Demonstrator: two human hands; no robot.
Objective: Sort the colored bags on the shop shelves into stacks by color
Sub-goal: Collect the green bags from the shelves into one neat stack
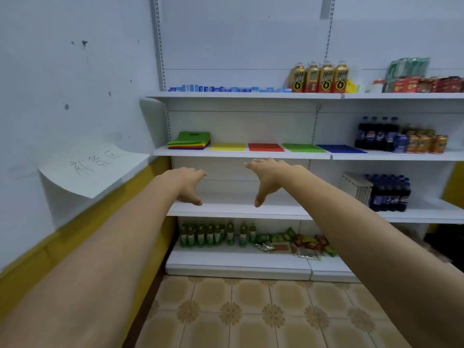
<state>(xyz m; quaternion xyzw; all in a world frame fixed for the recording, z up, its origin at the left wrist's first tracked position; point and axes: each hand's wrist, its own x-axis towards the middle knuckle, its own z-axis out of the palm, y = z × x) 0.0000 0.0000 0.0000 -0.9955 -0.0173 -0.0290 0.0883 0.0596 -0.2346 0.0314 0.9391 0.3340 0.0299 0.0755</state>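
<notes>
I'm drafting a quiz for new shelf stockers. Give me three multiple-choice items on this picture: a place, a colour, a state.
1. Where is the mixed pile of flat coloured bags? A) left end of the second white shelf from the top B) bottom shelf C) floor
2. Which colour tops it? A) red B) green C) blue
3. The left hand and right hand are: A) gripping bags B) holding bottles C) open, empty
Answers: 1A, beside the flat yellow stack; 2B, green bag uppermost; 3C, fingers extended, holding nothing.
</notes>
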